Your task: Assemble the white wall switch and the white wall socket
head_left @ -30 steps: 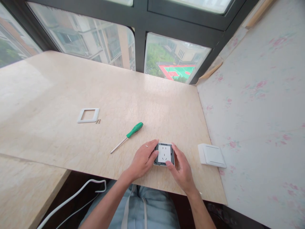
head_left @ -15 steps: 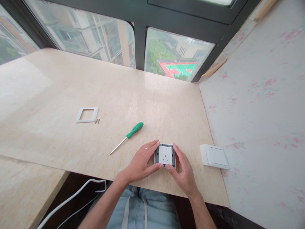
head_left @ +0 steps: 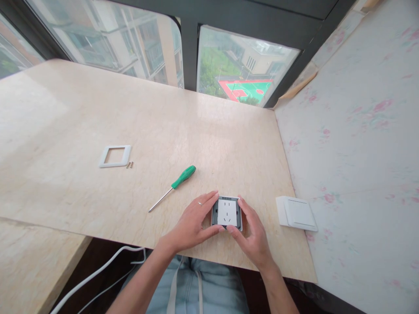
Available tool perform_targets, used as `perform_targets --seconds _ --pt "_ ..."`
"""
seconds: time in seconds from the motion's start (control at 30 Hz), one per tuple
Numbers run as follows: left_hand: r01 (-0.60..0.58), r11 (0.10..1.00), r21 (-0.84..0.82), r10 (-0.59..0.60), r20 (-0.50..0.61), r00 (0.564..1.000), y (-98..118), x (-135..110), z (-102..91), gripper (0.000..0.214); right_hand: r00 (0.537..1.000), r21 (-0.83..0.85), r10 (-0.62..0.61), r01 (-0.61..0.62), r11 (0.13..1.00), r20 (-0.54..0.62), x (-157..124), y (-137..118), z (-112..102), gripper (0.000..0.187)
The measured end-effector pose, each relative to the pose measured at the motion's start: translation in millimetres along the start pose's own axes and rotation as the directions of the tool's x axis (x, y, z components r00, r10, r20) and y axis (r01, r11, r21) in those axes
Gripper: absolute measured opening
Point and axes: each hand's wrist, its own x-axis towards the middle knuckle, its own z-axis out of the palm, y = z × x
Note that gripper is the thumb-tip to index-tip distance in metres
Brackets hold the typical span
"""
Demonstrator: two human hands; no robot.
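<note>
Between my two hands lies a wall socket with a white five-hole face and a dark grey surround, its outer frame off. My left hand grips its left side, thumb at the near edge and fingers at the far left corner. On the opposite side, my right hand holds the right edge the same way. A green-handled screwdriver rests on the counter to the left, its tip pointing toward me. Farther left are a white cover frame and a pair of small screws.
A white wall switch on its box sits at the right, against the floral-papered wall. The marble-patterned counter runs back to dark-framed windows. White cables hang below its front edge at the left.
My view has tilted slightly, so the counter items appear shifted a little. Both hands keep the same hold on the wall socket.
</note>
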Motion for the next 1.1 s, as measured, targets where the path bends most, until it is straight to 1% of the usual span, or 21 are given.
perform_targets --seconds 0.2,0.37,0.57,0.63,0.73,0.87,0.97,1.03,1.07,1.1 --pt "-0.002 1.000 0.021 0.001 0.006 1.000 0.6 0.3 -0.8 0.076 1.000 -0.007 -0.015 0.015 1.000 0.010 0.8 1.2 -0.4 0.067" --pt "0.013 1.000 0.017 -0.013 0.021 1.000 2.0 2.2 -3.0 0.077 1.000 -0.015 0.006 -0.006 1.000 0.026 1.3 0.4 -1.2 0.067" --pt "-0.003 1.000 0.017 0.003 -0.001 1.000 1.1 2.0 -1.3 0.077 0.999 0.001 0.040 -0.040 0.999 0.014 -0.8 0.9 0.3 0.068" --pt "0.003 1.000 0.026 -0.003 -0.001 1.000 1.2 1.5 -0.5 0.077 0.998 0.030 0.061 -0.062 0.998 0.029 -2.1 1.2 0.5 0.071" --pt "0.013 0.999 0.034 -0.013 0.006 1.000 3.0 1.5 -1.0 0.079 0.992 0.110 0.120 -0.124 0.986 0.048 -4.0 2.7 0.3 0.074" --pt "0.002 1.000 0.019 -0.002 0.009 1.000 6.6 2.5 -2.8 0.080 0.979 0.252 0.200 -0.205 0.946 0.046 -4.6 6.8 -1.2 0.068" --pt "-0.006 1.000 0.002 0.006 -0.007 1.000 7.6 2.6 -3.0 0.082 0.960 0.332 0.280 -0.264 0.906 0.001 -0.4 4.3 -2.7 0.067" --pt "-0.015 1.000 -0.010 0.015 -0.024 1.000 7.4 2.2 -2.6 0.083 0.942 0.323 0.326 -0.284 0.903 -0.083 7.3 -5.0 -2.5 0.067" --pt "-0.021 1.000 -0.015 0.021 -0.031 0.999 7.3 2.0 -2.5 0.083 0.936 0.305 0.323 -0.271 0.913 -0.136 13.2 -12.7 -1.6 0.065" --pt "-0.030 0.999 -0.020 0.029 -0.039 0.999 7.2 1.8 -2.3 0.083 0.937 0.283 0.296 -0.237 0.929 -0.186 20.5 -22.2 0.1 0.061"
